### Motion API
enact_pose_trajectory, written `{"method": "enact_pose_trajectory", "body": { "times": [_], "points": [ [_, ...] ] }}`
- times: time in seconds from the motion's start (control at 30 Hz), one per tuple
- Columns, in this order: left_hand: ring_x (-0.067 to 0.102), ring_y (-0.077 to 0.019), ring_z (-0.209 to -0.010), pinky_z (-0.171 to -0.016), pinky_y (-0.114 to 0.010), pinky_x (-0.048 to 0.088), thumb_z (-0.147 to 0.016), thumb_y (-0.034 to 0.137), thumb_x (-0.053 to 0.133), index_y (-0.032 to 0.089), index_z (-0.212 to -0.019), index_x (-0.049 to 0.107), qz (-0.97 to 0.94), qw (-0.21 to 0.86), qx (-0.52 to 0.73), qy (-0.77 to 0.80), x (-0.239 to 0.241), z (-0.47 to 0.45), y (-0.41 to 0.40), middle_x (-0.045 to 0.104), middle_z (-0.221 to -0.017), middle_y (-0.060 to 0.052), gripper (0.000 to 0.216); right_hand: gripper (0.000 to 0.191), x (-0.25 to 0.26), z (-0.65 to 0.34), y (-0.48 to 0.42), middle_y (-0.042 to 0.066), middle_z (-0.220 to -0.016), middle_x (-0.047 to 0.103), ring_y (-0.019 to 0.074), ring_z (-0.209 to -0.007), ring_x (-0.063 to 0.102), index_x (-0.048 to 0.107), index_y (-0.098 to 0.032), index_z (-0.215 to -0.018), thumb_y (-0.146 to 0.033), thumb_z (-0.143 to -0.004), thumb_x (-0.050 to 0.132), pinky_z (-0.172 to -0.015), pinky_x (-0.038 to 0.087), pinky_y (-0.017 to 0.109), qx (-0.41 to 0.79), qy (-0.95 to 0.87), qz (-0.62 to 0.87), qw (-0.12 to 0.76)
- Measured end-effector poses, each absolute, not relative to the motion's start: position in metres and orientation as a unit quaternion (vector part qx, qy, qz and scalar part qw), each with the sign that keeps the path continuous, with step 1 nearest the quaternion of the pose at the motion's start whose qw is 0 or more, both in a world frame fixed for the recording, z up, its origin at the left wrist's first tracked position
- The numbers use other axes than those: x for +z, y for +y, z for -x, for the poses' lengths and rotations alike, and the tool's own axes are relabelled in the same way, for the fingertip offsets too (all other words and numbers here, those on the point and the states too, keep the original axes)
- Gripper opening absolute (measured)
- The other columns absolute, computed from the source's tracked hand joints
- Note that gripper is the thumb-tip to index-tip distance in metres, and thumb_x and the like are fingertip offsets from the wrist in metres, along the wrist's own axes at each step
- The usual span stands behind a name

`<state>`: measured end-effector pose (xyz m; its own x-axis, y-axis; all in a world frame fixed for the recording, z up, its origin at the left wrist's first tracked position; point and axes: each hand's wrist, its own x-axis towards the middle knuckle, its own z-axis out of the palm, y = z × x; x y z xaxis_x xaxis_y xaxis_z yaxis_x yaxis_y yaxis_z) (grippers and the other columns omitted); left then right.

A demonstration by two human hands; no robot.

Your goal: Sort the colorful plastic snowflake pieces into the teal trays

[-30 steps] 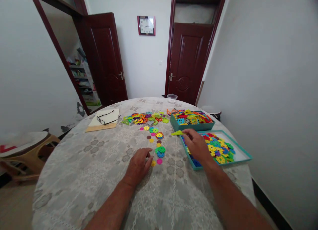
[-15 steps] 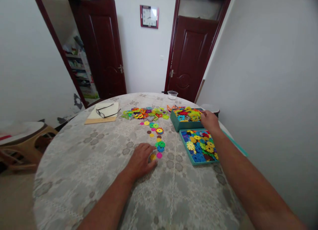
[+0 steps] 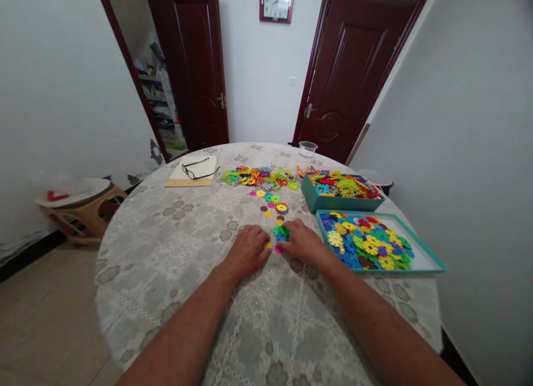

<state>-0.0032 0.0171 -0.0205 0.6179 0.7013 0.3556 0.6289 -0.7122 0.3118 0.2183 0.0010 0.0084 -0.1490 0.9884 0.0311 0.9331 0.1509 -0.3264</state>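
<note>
My left hand (image 3: 249, 249) lies on the lace tablecloth (image 3: 175, 252) with its fingers curled over a yellow disc (image 3: 268, 245). My right hand (image 3: 303, 241) rests just to the right, fingers bent beside a small cluster of green and blue snowflake discs (image 3: 281, 231) and a pink disc (image 3: 277, 249). A trail of loose coloured discs (image 3: 272, 203) runs away from the hands to a heap of discs (image 3: 258, 177) farther back.
A teal box (image 3: 328, 200) full of mixed pieces stands at the back right; a shallow teal lid (image 3: 422, 259) with several discs lies nearer. Glasses (image 3: 195, 168) lie on a notebook (image 3: 187, 180) at back left. A clear cup (image 3: 308, 148) sits at the far edge. A stool (image 3: 79, 205) stands left.
My right hand has come back from the far teal box to the table beside my left hand. The camera has tilted down and swung to the left.
</note>
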Motion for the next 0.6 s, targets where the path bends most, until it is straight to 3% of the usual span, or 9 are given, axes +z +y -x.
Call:
{"method": "enact_pose_trajectory", "body": {
  "times": [0.2, 0.33, 0.47, 0.6],
  "points": [
    [0.058, -0.0257, -0.102, -0.094, -0.042, 0.045, -0.094, 0.030, 0.063, 0.022, -0.104, 0.070, -0.891, 0.086, 0.246, 0.372, -0.024, 0.002, 0.021, 0.065, -0.104, -0.009, 0.014, 0.026, -0.003, -0.218, 0.004, 0.015, -0.115, 0.063, 0.0239, -0.100, 0.066, 0.065, -0.015, -0.115, -0.033, -0.101, 0.052, -0.082, 0.046, 0.031, 0.021, -0.756, 0.648, 0.092],
    [0.059, -0.0256, -0.100, -0.091, -0.040, 0.046, -0.095, 0.031, 0.065, 0.023, -0.102, 0.072, -0.898, 0.075, 0.222, 0.373, -0.024, 0.000, 0.025, 0.067, -0.101, -0.009, 0.013, 0.027, -0.008, -0.223, 0.015, 0.015, -0.106, 0.067, 0.0229, -0.096, 0.066, 0.065, -0.014, -0.107, -0.026, -0.105, 0.042, -0.079, 0.043, 0.030, 0.002, -0.731, 0.676, 0.089],
    [0.061, -0.0248, -0.095, -0.086, -0.038, 0.046, -0.098, 0.031, 0.061, 0.022, -0.098, 0.073, -0.896, 0.063, 0.209, 0.386, -0.025, -0.003, 0.030, 0.070, -0.096, -0.009, 0.015, 0.022, -0.002, -0.228, 0.018, 0.013, -0.098, 0.071, 0.0212, -0.090, 0.064, 0.065, -0.015, -0.101, -0.025, -0.103, 0.046, -0.075, 0.039, 0.029, 0.011, -0.703, 0.700, 0.127],
    [0.064, -0.0243, -0.088, -0.084, -0.037, 0.048, -0.103, 0.031, 0.050, 0.019, -0.096, 0.071, -0.872, 0.064, 0.221, 0.431, -0.028, -0.002, 0.033, 0.070, -0.091, -0.010, 0.025, 0.026, 0.008, -0.231, 0.005, 0.004, -0.083, 0.070, 0.0169, -0.077, 0.059, 0.063, -0.019, -0.084, -0.026, -0.101, 0.045, -0.068, 0.034, 0.027, 0.107, -0.775, 0.604, 0.154]
  ]
}}
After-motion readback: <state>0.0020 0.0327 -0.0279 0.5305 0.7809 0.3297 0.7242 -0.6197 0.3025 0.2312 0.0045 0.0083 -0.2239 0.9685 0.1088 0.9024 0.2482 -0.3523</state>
